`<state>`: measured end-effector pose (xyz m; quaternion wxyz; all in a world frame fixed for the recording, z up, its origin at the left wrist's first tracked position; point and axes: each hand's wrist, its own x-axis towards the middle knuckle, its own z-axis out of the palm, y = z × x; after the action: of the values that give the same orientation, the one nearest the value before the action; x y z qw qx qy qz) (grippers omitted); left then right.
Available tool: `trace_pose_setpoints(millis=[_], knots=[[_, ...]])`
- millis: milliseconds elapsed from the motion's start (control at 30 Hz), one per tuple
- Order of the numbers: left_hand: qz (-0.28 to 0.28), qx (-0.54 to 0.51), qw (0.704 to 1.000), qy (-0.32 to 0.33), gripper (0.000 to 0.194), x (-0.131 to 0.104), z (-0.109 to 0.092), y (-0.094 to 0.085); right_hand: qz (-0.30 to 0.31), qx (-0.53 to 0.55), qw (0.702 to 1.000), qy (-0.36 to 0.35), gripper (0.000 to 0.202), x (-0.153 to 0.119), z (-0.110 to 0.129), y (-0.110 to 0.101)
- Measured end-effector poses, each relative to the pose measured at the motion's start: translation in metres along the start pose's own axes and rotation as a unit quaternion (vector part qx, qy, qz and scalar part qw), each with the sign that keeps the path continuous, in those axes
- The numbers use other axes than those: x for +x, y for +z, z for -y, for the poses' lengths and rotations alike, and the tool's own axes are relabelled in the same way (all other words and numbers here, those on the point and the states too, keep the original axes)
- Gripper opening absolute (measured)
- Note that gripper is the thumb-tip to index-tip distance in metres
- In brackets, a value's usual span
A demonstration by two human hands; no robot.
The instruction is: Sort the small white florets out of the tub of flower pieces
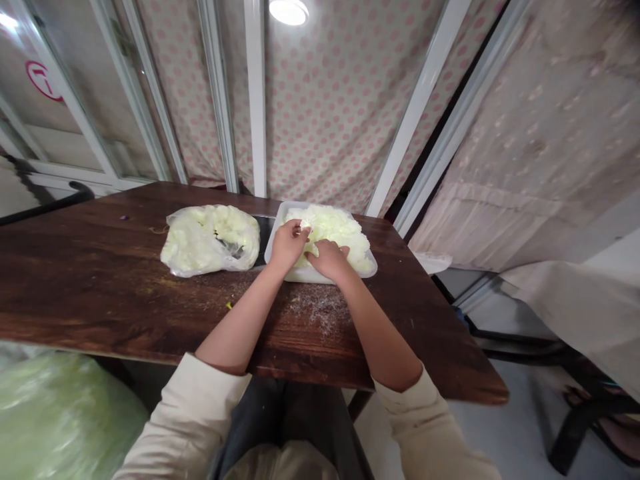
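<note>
My left hand point(289, 248) is over the left side of a white plastic tray point(371, 272), its thumb and fingers pinched on a small white, ruffled flower-like piece point(306, 225). Beside it, my right hand point(329, 259) reaches down onto a heap of pale yellow-green, fluffy pieces point(345, 230) in the tray. The right thumb and an outer finger are spread apart; the other fingertips are partly hidden. To the left lies a clear plastic bag point(187, 257) filled with similar pale pieces, with an opening in its top.
The tray and bag stand on a dark brown wooden table point(125, 293). White specks point(320, 310) are scattered before the tray, and a small yellow bit point(229, 305) lies nearby. A large greenish plastic bag point(65, 413) is below left. Dotted curtains point(345, 100) hang behind the table.
</note>
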<state>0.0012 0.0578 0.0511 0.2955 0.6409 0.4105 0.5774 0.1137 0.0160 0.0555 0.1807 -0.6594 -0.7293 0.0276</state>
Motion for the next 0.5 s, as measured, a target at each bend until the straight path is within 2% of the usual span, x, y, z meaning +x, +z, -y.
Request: trace_pose_setpoints(millis=[133, 267, 400, 500], knots=[[-0.027, 0.008, 0.999, 0.028, 0.019, -0.001, 0.0, 0.0, -0.068, 0.051, 0.996, -0.041, 0.033, -0.003, 0.002, 0.0], [-0.073, -0.007, 0.996, 0.05, 0.024, 0.0, 0.005, 0.001, -0.165, 0.201, 0.965, -0.036, 0.029, 0.0, -0.003, 0.0], [-0.089, -0.004, 0.995, 0.045, 0.025, 0.002, 0.009, 0.002, -0.178, 0.361, 0.915, -0.012, 0.024, 0.008, -0.016, 0.002], [-0.079, 0.004, 0.996, 0.043, 0.026, 0.002, 0.01, 0.003, -0.193, 0.409, 0.892, 0.011, 0.02, 0.011, -0.022, 0.005]])
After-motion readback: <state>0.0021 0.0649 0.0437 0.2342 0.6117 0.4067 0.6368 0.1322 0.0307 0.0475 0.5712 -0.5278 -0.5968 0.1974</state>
